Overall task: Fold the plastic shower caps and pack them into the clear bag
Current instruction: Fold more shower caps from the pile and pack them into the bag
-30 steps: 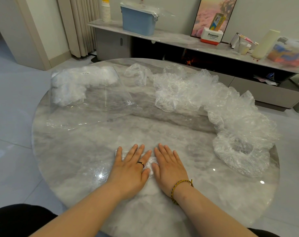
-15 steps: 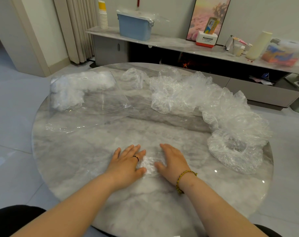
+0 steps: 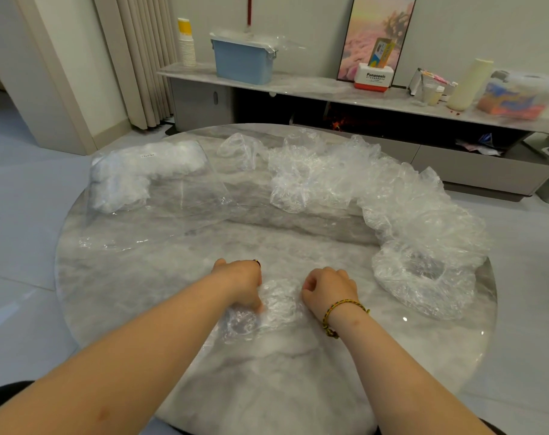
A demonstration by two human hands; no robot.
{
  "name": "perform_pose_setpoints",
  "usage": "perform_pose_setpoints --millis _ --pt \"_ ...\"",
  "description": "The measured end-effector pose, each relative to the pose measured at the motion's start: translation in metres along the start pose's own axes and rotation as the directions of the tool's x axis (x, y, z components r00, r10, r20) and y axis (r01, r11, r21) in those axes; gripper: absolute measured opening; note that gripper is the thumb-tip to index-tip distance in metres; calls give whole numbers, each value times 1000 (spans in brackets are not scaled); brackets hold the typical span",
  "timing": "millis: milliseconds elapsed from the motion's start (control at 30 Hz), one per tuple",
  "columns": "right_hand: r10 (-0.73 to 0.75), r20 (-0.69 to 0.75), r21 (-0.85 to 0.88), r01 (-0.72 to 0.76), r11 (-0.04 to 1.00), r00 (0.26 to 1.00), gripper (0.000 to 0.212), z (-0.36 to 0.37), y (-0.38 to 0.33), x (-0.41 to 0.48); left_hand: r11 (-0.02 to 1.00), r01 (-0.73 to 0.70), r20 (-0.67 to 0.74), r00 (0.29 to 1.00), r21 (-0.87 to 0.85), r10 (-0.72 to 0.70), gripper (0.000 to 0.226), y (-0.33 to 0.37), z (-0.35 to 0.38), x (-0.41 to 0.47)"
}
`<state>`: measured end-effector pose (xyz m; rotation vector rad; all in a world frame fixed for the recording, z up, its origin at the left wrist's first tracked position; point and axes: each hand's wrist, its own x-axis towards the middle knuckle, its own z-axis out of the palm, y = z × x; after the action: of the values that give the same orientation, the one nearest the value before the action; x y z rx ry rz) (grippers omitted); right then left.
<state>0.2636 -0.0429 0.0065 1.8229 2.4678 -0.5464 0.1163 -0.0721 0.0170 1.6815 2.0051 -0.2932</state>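
Clear bag (image 3: 172,202) part-filled with folded caps (image 3: 125,177); loose heap (image 3: 392,196) remains. Left hand (image 3: 240,282) and right hand (image 3: 329,288) grip one cap (image 3: 277,301), fingers curled.

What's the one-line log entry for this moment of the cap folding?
step: folding | left hand: pinches shower cap | right hand: curled at its edge, hold unclear | clear bag: partly filled, far left | loose caps: piled far right

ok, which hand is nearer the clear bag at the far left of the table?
Left. The left hand grips the shower cap, with the clear bag beyond it to the left; the right hand is on the cap's right side.
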Motion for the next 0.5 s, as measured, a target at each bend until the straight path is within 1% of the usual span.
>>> perform_pose_setpoints --millis 67,167,233,267,300,333,367,400,467,500 --pt "-24 -49 60 26 998 999 24 -1 -1 0 999 15 31 999 42 -16 30 1 -1 0" --pt "-26 -102 211 47 976 994 21 -4 -1 -2 999 27 45 999 35 -29 40 -2 1 -3" --pt "-1 -117 349 42 936 993 18 -6 0 -4 998 15 3 1000 -68 -15 39 -8 4 -7" --pt "18 -125 423 36 905 992 15 -7 0 -4 986 2 -27 1000 -168 -6 38 -11 6 -9" --pt "41 -132 494 30 869 990 12 -8 -1 -5 952 -16 -65 998 -307 -4 38 -15 7 -13" --pt "68 -128 563 16 826 989 11 -10 -2 -7 886 -37 -105 994 -463 -13 38 -19 8 -16" --pt "93 -100 638 -8 770 991 16 -11 -3 -8 794 -67 -150 988 -604 -31 38 -24 8 -20" --pt "114 -28 711 -60 701 993 22 -13 -5 -9 691 -99 -188 981 -716 -55 38 -28 7 -24" --pt "88 204 796 -218 565 975 37 -16 -10 -17 506 -148 -227 969 -850 -98 36 -35 6 -32" --pt "40 303 795 -276 540 952 46 -15 -12 -21 446 -168 -239 965 -879 -107 34 -37 5 -35"
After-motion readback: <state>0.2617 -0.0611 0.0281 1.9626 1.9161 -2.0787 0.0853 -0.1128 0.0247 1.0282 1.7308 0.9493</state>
